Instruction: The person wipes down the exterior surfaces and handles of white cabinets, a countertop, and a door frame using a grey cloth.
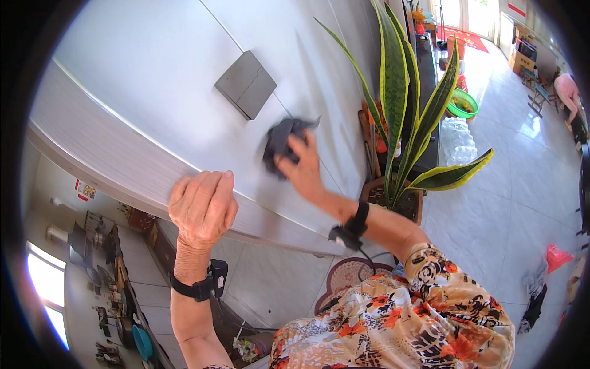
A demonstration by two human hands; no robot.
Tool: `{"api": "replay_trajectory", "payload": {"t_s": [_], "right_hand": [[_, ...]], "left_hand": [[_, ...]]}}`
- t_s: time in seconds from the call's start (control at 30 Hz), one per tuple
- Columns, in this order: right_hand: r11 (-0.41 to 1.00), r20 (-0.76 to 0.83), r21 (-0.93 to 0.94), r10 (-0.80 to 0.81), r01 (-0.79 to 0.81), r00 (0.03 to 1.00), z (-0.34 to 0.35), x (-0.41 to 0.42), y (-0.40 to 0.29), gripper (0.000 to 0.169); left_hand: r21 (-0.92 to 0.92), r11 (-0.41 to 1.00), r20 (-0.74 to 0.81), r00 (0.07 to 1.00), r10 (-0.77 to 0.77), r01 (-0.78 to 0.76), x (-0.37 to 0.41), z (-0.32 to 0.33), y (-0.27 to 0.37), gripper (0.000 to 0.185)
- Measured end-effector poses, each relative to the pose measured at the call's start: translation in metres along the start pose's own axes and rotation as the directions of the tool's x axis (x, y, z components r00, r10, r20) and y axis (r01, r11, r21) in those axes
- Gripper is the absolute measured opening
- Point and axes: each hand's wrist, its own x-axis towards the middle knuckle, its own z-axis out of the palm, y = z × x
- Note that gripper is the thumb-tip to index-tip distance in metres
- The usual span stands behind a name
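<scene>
My right hand (302, 161) presses a bunched dark cloth (282, 143) against the white wall (152, 83). Both hand and cloth are blurred. Just above and left of the cloth, a grey square wall switch plate (246, 85) is fixed over a seam in the wall. My left hand (203, 205) is curled around the pale wood-grain trim of a doorway (138, 159), its fingertips mostly hidden. A black strap with a small device sits on each wrist.
A potted snake plant (394, 106) stands close to my right forearm. Behind it are a dark cabinet (426, 60) and a green basket (462, 104). Through the doorway shows a kitchen with a blue basin (142, 342). Far right, a person in pink (567, 92) bends over.
</scene>
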Motion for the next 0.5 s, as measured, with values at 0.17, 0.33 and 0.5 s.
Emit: {"api": "replay_trajectory", "payload": {"t_s": [0.17, 0.33, 0.5], "right_hand": [[0.967, 0.195, 0.25, -0.011, -0.039, 0.981, -0.006, -0.06, -0.023, 0.04], [0.934, -0.151, 0.206, -0.264, 0.291, 0.953, -0.037, 0.024, -0.088, 0.035], [0.908, -0.213, 0.017, -0.406, 0.419, 0.889, -0.012, 0.086, -0.106, 0.041]], "left_hand": [[-0.044, 0.998, -0.019, 0.999, -0.04, 0.039, 0.001, -0.001, 0.001, 0.037], [-0.056, 0.996, 0.068, 0.995, -0.067, 0.071, 0.002, -0.01, 0.005, 0.042], [0.009, 0.998, 0.107, 0.992, -0.069, 0.068, 0.004, -0.009, 0.004, 0.04]]}}
